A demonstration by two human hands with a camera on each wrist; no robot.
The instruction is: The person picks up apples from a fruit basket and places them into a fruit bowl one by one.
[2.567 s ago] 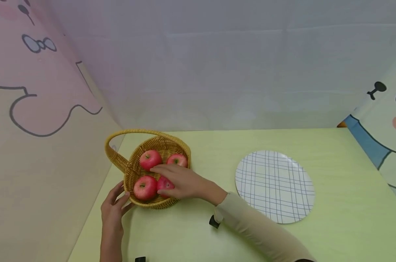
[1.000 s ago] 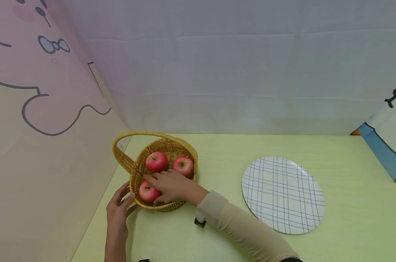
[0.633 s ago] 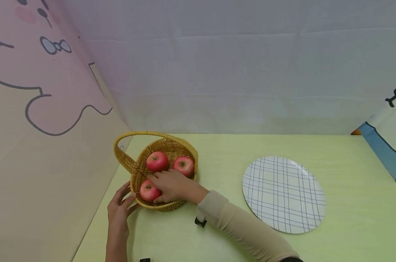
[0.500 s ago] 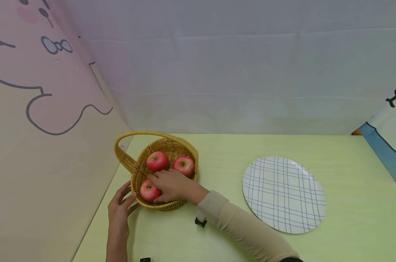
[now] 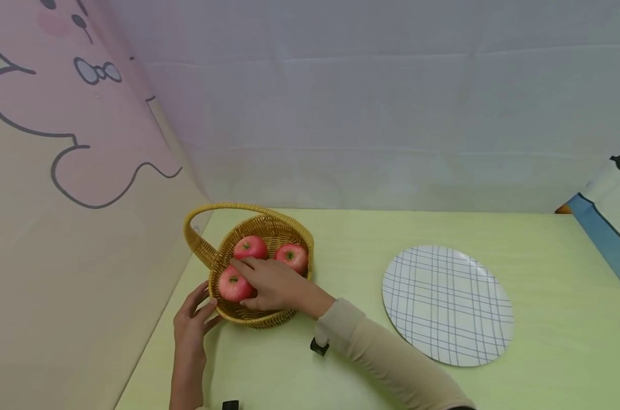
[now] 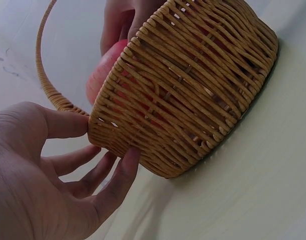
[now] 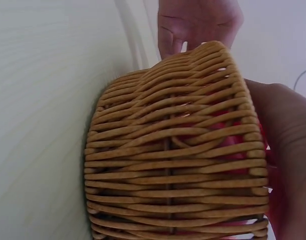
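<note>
L hand [image 5: 189, 327] pinches basket [image 6: 183, 90] edge, prob. to steady it w/ R hand [image 5: 276, 283] curled round nearest apple [image 5: 235, 285].

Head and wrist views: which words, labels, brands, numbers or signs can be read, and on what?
No readable text.
Plate: only blue lines.
Basket and apples: no label visible.
Wall: cartoon drawings; one faint mark behind the basket's handle is too small to read.
</note>
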